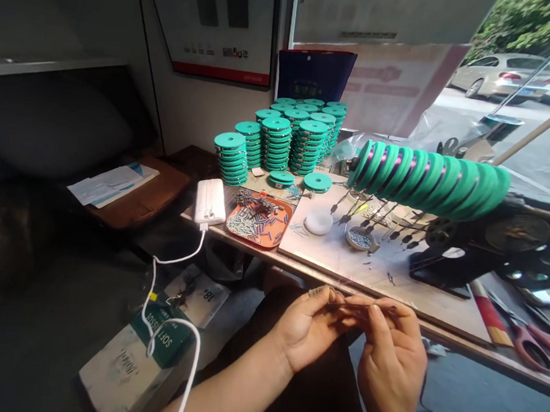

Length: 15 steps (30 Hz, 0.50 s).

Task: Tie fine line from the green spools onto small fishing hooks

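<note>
My left hand (310, 326) and my right hand (394, 352) meet just below the front edge of the worktable (328, 258). Both pinch a thin dark wire-like piece (357, 305) stretched between their fingertips; what it is exactly I cannot make out. A row of green spools (430, 174) sits threaded on a rod on a black stand (446, 267) at the right of the table. Small dark clips with lines hang below that row.
Stacks of green spools (280, 140) stand at the back of the table. An orange tray (259, 220) holds several small tubes, beside a white power bank (210, 202) with a cable. A white round pad (318, 222), a small dish (361, 238), red scissors (531, 343), a box (134, 353) below.
</note>
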### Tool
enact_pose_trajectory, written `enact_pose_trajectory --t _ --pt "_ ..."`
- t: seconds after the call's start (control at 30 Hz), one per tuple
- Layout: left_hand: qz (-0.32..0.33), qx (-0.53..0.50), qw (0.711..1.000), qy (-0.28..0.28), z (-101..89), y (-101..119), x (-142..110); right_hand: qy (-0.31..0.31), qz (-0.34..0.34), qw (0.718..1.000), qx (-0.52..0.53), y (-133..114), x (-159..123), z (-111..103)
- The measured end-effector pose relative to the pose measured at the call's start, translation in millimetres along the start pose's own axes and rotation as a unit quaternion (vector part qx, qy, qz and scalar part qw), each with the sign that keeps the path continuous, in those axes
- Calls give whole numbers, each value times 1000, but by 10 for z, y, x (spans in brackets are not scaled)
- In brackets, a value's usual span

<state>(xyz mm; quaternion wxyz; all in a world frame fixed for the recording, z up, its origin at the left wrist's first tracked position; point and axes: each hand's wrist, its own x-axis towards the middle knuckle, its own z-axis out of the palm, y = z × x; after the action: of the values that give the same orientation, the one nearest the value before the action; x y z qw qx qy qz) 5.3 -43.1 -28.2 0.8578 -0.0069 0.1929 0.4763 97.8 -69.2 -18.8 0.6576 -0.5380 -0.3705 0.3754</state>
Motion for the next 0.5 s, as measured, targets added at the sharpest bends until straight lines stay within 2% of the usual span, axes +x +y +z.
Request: enact_pose_trajectory --t 0.3,0.43,0.5 --pt "-4 0 1000 8 5 7 -7 5 -11 1000 -15 1 -13 -11" --pt "5 -2 1000 22 62 -26 -35 11 -49 996 -68 26 -40 -16" --pt "30 -9 999 36 106 -83 -66 12 -91 990 -103 56 -72 -25"
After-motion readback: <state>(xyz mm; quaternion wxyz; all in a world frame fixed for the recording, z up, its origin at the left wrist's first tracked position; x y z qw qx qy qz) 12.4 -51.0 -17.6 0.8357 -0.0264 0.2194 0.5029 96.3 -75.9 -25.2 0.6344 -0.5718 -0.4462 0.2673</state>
